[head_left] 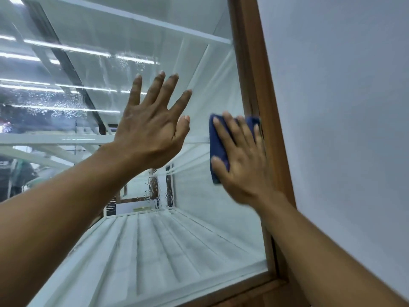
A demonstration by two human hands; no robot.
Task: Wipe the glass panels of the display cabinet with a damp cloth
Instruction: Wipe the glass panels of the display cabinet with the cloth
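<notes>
Right hand flat, fingers straight, pressing blue cloth against glass panel just beside wooden frame. Left hand splayed wide, palm toward glass, holding nothing. Droplets on glass upper left.

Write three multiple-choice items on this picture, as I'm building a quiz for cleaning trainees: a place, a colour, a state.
1. Where is the cloth? A. beside the frame B. on the floor C. in a bucket
2. What colour is the cloth? A. white B. blue C. red
3. How is the left hand? A. clenched B. holding a bottle C. open, fingers spread
Key: 1 A, the right hand presses it by the frame; 2 B, it shows dark blue; 3 C, its fingers are straight and apart.
</notes>
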